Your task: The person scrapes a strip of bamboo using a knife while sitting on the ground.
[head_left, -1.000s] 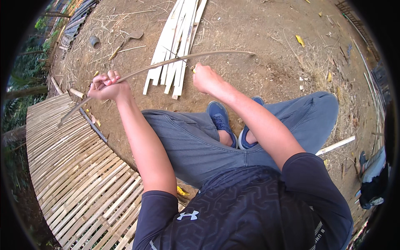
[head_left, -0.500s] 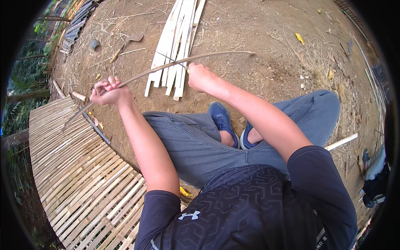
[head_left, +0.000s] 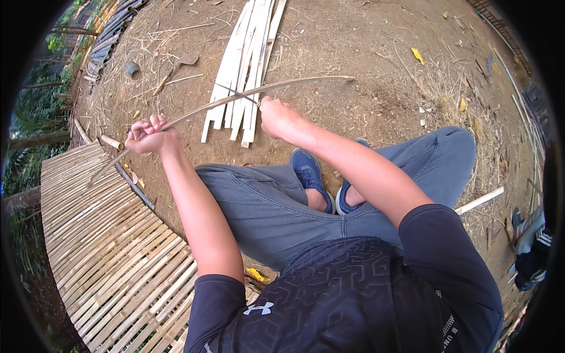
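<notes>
My left hand (head_left: 151,136) is closed around a long, thin, brownish strip (head_left: 206,108), seemingly bamboo, near its left end. The strip bows in an arc from above the slatted bamboo platform to a tip far out on the right. My right hand (head_left: 280,119) grips a knife (head_left: 231,90) whose narrow dark blade points up and left. That blade crosses the strip near its middle; whether its edge touches cannot be told. Most of the knife's handle is hidden in my fist. Pale split strips (head_left: 247,65) lie in a bundle on the ground beyond my hands.
To my left stretches the slatted bamboo platform (head_left: 112,235). A small tool with a flat blade (head_left: 188,59) and a dark cylinder (head_left: 133,69) lie on the dirt at far left. My crossed legs (head_left: 265,194) are below my arms. Another pale stick (head_left: 479,201) lies at right.
Both hands keep their holds, and the knife still crosses the strip. My right hand and the blade have shifted slightly toward me; the whole view has drifted a little.
</notes>
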{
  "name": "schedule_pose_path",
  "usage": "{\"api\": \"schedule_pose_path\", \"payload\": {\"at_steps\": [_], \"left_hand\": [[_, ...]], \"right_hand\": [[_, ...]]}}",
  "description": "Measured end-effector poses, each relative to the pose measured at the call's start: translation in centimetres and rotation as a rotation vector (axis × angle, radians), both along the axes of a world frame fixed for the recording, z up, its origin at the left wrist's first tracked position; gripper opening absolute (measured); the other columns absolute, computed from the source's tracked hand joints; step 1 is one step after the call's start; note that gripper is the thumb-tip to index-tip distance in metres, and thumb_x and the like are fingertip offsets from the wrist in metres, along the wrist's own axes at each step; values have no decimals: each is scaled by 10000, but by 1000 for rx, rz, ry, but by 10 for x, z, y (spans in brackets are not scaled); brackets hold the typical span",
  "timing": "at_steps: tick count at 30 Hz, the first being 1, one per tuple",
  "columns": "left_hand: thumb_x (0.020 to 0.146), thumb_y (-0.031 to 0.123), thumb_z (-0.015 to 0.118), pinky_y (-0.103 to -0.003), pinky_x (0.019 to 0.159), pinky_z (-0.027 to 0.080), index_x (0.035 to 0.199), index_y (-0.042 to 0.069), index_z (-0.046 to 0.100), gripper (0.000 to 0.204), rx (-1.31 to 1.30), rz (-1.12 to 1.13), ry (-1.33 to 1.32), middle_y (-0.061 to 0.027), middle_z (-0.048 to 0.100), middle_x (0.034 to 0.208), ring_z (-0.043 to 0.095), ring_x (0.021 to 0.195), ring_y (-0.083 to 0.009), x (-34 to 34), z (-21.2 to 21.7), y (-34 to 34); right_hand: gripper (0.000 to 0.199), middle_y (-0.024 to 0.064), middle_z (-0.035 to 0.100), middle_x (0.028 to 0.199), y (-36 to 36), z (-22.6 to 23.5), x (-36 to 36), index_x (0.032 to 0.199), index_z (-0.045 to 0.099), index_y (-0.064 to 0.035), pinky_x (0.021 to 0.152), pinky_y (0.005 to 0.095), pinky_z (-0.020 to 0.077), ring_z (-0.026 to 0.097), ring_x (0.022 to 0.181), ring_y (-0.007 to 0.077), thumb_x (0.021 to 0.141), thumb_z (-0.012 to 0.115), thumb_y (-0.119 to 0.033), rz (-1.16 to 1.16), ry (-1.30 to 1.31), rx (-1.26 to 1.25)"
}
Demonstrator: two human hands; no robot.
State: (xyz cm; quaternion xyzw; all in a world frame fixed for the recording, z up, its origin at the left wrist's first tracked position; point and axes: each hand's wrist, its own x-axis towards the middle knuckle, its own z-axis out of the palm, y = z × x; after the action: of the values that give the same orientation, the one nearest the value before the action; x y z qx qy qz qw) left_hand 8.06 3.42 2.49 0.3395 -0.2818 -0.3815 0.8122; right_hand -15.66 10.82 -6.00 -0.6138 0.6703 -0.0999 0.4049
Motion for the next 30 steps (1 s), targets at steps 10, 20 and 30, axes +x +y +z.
{"api": "schedule_pose_path", "payload": {"at_steps": [10,20,30], "left_hand": [[775,362,382,-236,387,248,526,125,425,346,42,-8,7,34,326,432,319,373,-99,6,-5,0],[753,347,379,-228,385,257,508,115,427,341,-14,-38,-6,29,334,423,316,367,-104,2,-4,5],[759,352,387,-224,367,276,506,94,443,366,-25,-50,18,22,352,412,325,345,-105,10,-6,5]], "right_hand": [[342,306,600,1169,-13,-5,-36,1227,508,123,900,393,559,644,1044,360,916,383,59,7,-24,88],[310,277,608,1113,-6,-24,-30,1189,550,109,589,227,541,611,725,220,892,491,43,15,-8,76],[315,227,629,993,-20,-55,-74,1215,532,112,703,279,572,626,789,218,922,460,23,-35,22,198]]}}
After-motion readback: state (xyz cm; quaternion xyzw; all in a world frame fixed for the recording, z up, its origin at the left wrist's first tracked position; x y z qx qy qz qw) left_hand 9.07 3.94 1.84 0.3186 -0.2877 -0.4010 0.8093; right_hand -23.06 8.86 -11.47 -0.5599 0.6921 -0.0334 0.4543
